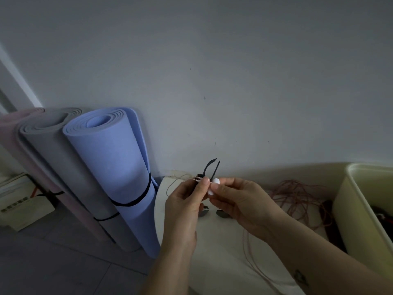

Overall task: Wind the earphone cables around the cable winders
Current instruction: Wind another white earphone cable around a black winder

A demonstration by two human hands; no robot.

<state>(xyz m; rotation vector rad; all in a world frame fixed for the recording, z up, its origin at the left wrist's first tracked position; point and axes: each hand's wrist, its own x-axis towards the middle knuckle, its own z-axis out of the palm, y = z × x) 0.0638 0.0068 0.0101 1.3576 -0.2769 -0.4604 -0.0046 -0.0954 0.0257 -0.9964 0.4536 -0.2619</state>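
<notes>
While 3 rolled mats (110, 167) lean against the wall and a cream bin (357, 201) stands at right, the white counter (223, 252) carries a reddish cable tangle (297, 194). Above it the left hand (182, 207) pinches the black cable winder (209, 169), its 2 prongs pointing up; the right hand (240, 203) has a fingertip grip on the pale earphone cable (196, 178) at the winder. Winding looks underway; next, I judge, the slack loop must be drawn taut and laid round it.
</notes>
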